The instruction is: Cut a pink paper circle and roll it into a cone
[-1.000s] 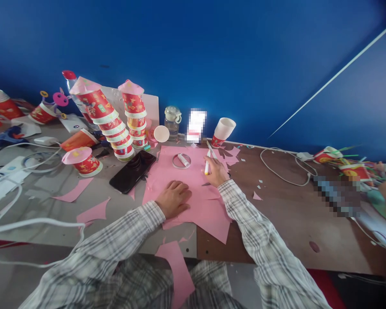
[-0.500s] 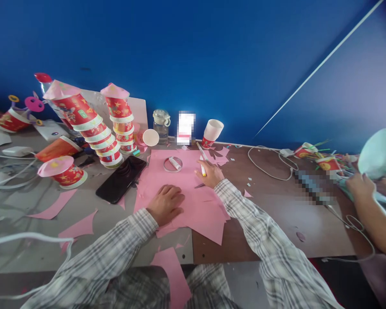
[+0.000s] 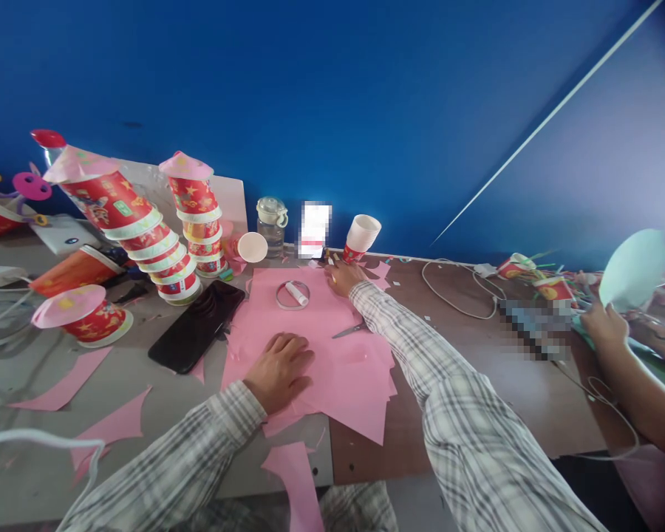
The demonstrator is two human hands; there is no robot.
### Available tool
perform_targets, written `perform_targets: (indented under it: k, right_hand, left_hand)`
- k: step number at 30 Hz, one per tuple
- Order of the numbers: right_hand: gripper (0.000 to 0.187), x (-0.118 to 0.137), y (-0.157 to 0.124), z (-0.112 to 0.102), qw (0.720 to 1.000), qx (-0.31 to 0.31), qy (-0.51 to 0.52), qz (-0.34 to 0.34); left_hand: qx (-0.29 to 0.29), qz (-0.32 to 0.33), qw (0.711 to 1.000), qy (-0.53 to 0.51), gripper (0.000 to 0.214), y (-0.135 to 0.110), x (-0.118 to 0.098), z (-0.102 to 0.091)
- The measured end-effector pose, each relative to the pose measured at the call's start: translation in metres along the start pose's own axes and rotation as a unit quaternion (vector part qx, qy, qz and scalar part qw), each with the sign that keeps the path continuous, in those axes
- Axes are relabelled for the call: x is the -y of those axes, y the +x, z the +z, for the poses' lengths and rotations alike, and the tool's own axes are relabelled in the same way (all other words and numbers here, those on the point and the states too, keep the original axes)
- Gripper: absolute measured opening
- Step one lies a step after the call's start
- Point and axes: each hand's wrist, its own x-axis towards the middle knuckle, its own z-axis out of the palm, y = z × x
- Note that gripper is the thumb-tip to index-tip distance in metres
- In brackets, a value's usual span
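Note:
My left hand (image 3: pixel 278 372) lies flat on a stack of pink paper (image 3: pixel 310 332), fingers spread. My right hand (image 3: pixel 344 278) reaches to the back edge of the paper, close to the stacked paper cups (image 3: pixel 362 235). Its fingers are closed on a white marker with a yellow end, mostly hidden by the hand. A pair of scissors (image 3: pixel 348 332) lies on the paper, its handles covered by my right sleeve. Between my hands and the wall, a small white tube (image 3: pixel 297 294) rests across a thin ring (image 3: pixel 280 297).
Towers of red paper cups (image 3: pixel 144 235) with pink tops stand at left, beside a black phone (image 3: pixel 195 329). A water bottle (image 3: pixel 271 225) and a bright, blurred-out screen (image 3: pixel 315 229) are near the wall. At right, a co-worker's hand (image 3: pixel 604 325) holds a pale green disc (image 3: pixel 636 266).
My right hand has moved away from me, toward the cups and the screen, uncovering more of the scissors. My left hand stays on the paper. The view has shifted slightly.

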Motion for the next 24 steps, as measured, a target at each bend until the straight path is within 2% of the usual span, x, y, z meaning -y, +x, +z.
perform_targets:
  k: [14,24]
  right_hand:
    - [0.066,-0.012,0.026,0.005,0.999,0.024,-0.029,0.002]
    - [0.071,-0.012,0.031,-0.002,1.000,0.022,-0.007,-0.006]
  left_hand:
    - [-0.010,0.004,1.000,0.011,0.040,-0.002,0.001,0.002]
    - [-0.006,-0.001,1.000,-0.001,0.039,-0.001,0.001,0.001]
